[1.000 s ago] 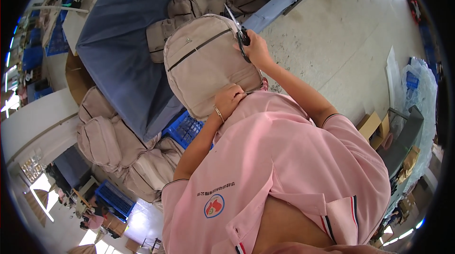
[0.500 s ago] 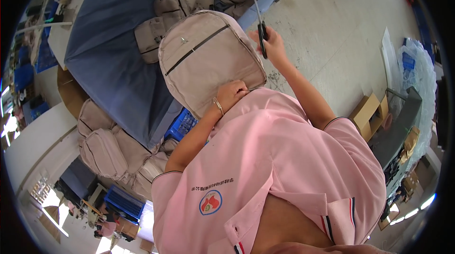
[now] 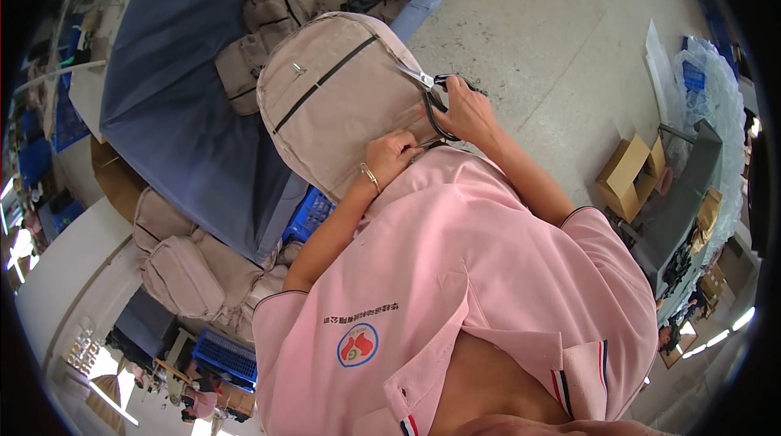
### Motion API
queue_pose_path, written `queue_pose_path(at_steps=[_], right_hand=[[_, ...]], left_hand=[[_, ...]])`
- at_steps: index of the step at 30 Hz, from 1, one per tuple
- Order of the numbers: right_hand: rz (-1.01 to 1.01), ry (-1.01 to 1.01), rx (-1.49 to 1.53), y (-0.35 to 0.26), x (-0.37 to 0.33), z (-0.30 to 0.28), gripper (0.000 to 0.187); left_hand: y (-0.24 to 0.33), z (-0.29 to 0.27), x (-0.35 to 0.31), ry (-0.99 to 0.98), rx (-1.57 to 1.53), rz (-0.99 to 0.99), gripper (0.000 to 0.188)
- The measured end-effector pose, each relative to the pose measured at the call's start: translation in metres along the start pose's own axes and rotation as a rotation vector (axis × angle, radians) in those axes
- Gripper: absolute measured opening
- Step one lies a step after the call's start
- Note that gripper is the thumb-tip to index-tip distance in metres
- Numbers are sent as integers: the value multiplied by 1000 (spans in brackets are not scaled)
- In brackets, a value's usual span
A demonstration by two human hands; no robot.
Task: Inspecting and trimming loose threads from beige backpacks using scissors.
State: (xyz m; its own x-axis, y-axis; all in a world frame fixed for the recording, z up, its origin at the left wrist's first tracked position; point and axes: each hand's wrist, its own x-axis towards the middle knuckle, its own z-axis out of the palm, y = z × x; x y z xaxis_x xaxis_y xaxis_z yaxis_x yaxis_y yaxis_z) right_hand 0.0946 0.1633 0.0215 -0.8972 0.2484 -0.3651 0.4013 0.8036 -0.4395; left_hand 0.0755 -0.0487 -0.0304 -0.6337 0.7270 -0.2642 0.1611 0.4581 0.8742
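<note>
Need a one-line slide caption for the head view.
Left hand on a beige backpack, right hand holding black-handled scissors; more beige bags lie beyond.

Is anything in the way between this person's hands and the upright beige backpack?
Nothing visible blocks either hand. The left hand is already on the lower part of the backpack. The right hand is at its right side, holding scissors whose blades overlap it in view.

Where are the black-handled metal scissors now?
The scissors are in the right hand, above and right of centre in the head view, overlapping the right edge of the beige fabric backpack.
</note>
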Motion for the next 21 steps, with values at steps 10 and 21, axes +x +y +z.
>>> queue_pose_path(at_steps=[10,21], right_hand=[[-9,38,2,2,1,9,75],[13,2,23,2,3,13,64]], left_hand=[[2,-3,0,-10,-25,-1,14],[7,-5,1,-29,-34,6,14]])
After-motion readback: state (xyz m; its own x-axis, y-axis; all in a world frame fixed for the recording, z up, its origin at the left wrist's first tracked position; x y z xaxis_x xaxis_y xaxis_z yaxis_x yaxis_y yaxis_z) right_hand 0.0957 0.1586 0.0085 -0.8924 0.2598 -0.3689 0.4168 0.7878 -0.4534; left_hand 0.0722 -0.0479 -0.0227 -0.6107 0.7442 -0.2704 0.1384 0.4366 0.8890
